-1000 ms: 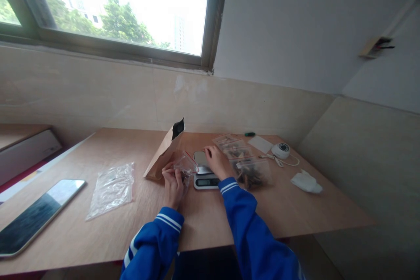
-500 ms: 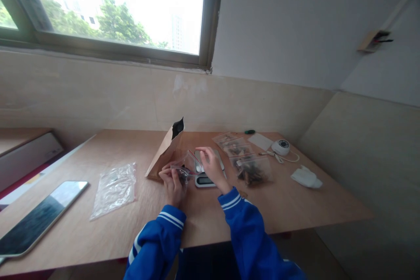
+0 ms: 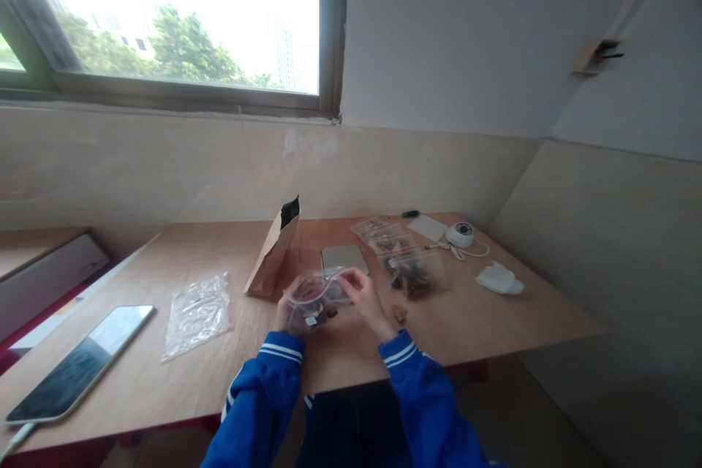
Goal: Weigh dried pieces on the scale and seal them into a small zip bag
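Observation:
A clear zip-lock bag (image 3: pixel 307 316) with a red zip line and dark pieces and a small white packet inside is held above the table's near part. My left hand (image 3: pixel 283 313) grips its left side, the fingers partly hidden by the plastic. With thumb and fingers closed, my right hand (image 3: pixel 363 295) pinches the bag's upper right edge at the zip. Just behind the bag lies a small digital scale (image 3: pixel 345 258), its display covered from view. A brown paper bag (image 3: pixel 268 261) stands open at the top, left of the scale. A yellowish-brown piece (image 3: pixel 400 314) rests by my right wrist.
Several filled zip-lock bags (image 3: pixel 415 274) lie to the right. Beyond them are a white dome camera (image 3: pixel 459 235) with its cable, white paper (image 3: pixel 428 227), a green object (image 3: pixel 410 213) and crumpled white material (image 3: pixel 500 278). A flat plastic bag (image 3: pixel 198 314) and a phone (image 3: pixel 82 364) lie left.
My right hand has come down from over the scale and closed on the bag's zip edge. The bag has moved nearer and been raised upright, now covering the scale's display.

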